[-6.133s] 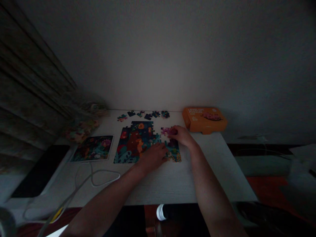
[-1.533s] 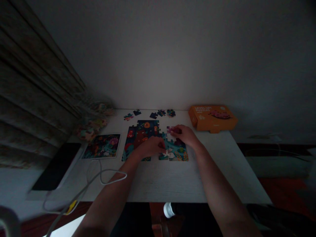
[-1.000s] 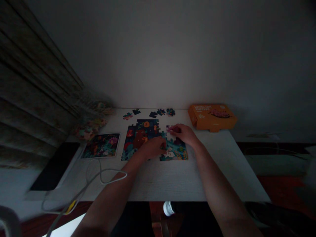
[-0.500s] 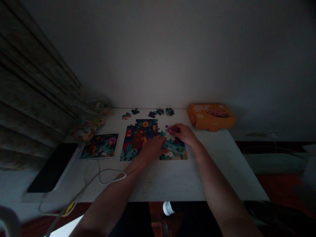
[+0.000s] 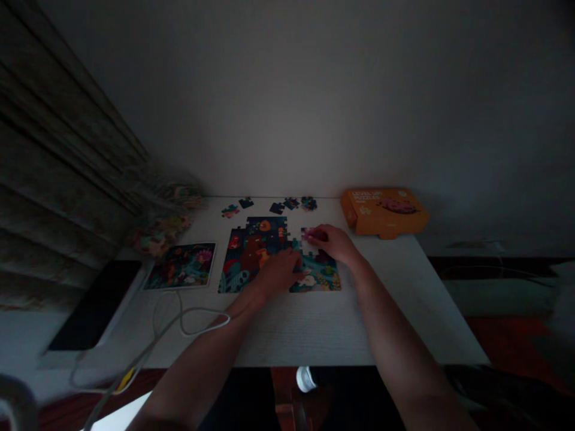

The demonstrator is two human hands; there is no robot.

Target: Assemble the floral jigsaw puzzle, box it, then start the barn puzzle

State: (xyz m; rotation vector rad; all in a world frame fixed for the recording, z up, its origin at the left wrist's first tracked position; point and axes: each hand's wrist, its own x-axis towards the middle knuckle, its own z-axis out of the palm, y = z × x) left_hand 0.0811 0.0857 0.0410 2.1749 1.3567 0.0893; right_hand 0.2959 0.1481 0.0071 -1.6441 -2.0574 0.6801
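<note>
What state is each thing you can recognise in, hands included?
Puzzle: partly assembled, with gaps
Loose pieces: apart from the puzzle
Picture card: flat, image up
Orange box: looks closed
White cable: loosely looped
Black slab: lying flat
Left hand: palm down over puzzle
Right hand: touching the purple section

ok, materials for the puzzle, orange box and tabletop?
Puzzle: likely printed cardboard; thin, flat interlocking pieces, finish unclear in dim light. Orange box: probably printed card, matte-looking; folded edges, front tab. Tabletop: white, matte-looking, faint grain lines; wood or laminate, can't tell.
</note>
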